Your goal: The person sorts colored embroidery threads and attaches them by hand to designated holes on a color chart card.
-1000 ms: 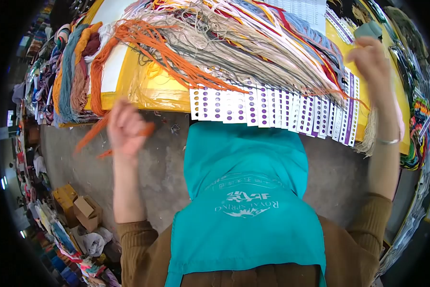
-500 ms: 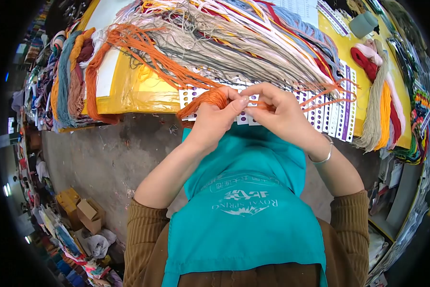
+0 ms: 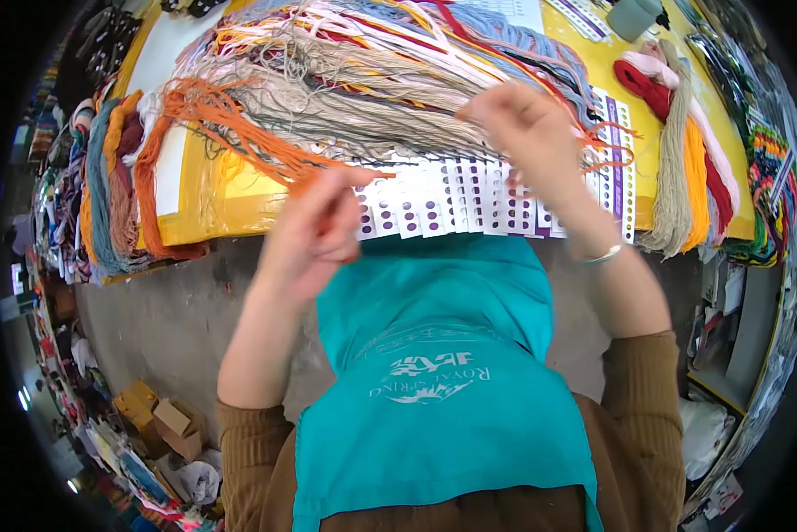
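Observation:
My left hand is blurred at the left end of the white punched cards; its fingers are curled round part of the orange thread bundle, which stretches up and left over the table. My right hand is raised over the long bundles of beige, grey and pink thread. Its fingers are bent and blurred, and whether anything is between them cannot be made out. Loose orange thread ends lie at the right end of the cards.
Hanks of teal, brown and orange thread hang over the table's left edge. At the right lie more hanks and a grey-green container. Cardboard boxes stand on the floor at the lower left.
My hands were together at the cards, holding orange thread; they have moved apart. My left hand went left and down, my right hand up and right. The view has shifted slightly.

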A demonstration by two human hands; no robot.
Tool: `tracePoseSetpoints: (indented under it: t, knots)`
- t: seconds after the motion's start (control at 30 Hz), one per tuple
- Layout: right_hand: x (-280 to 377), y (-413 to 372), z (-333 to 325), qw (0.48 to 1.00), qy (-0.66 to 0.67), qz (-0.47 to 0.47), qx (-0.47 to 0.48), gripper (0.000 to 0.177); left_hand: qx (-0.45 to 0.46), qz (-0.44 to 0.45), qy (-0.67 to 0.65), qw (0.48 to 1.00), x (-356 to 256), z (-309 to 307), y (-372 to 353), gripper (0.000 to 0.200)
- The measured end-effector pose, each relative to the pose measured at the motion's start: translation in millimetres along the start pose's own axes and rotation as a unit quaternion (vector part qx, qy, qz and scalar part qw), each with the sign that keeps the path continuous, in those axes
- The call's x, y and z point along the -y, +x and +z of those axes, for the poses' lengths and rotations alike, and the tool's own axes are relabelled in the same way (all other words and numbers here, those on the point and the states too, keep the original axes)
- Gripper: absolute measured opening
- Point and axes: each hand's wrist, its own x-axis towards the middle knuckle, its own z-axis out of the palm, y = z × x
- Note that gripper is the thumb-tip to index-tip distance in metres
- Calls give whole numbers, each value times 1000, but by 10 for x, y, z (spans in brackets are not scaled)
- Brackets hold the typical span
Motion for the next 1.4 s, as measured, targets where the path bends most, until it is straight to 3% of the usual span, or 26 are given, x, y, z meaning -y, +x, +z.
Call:
tracePoseSetpoints:
  t: [0.07,0.1,0.13,0.17,0.23,0.33,0.5,0.63,0.73,0.8,0.83,0.87,0.93,0.97,1.23,1.4]
  knots:
    - [403,189,-516,993,-26,-111,-42,21,-15,41,-57,997,-323,-124,-283,29]
    - [546,284,-841,969,-132,-161,-134,18,-22,76,-79,994,-506,-203,-449,28]
    - [772,390,-1202,882,-294,-337,-147,23,-9,110,-91,990,-697,-340,-634,26]
    - [945,435,-1518,815,-366,-402,-202,23,5,143,-104,984,-887,-475,-821,25]
    - [1224,448,-2021,759,-418,-409,-288,23,-50,210,-93,972,-1262,-576,-1193,24]
    - [1387,422,-2276,781,-418,-357,-297,23,22,249,-120,961,-1727,-619,-1588,20]
    - [1173,372,-1891,881,-369,-249,-159,23,94,298,-79,947,-2199,-480,-1944,20]
    - [886,338,-1493,921,-334,-191,-53,23,45,380,-52,923,-2586,-682,-2141,25]
    - [731,352,-1355,931,-322,-173,-28,23,5,421,-45,906,-2838,-709,-2275,31]
    - [686,383,-1341,933,-318,-165,-26,23,68,384,-60,919,-2983,-538,-2144,19]
    - [670,401,-1348,934,-318,-160,-27,23,146,334,-70,928,-3188,-597,-2030,6]
    - [658,419,-1368,934,-319,-159,-30,23,224,281,-78,930,-3364,-650,-1959,13]
    - [639,445,-1426,933,-323,-153,-37,23,155,308,-99,934,-3146,-192,-2063,32]
    - [633,457,-1467,932,-326,-152,-42,23,7,382,-111,918,-2930,199,-2161,38]
    - [678,531,-1672,921,-350,-153,-72,23,-16,429,-113,896,-2751,157,-2144,13]
    - [739,565,-1821,913,-365,-159,-95,24,-53,435,-125,890,-2648,-109,-2054,19]
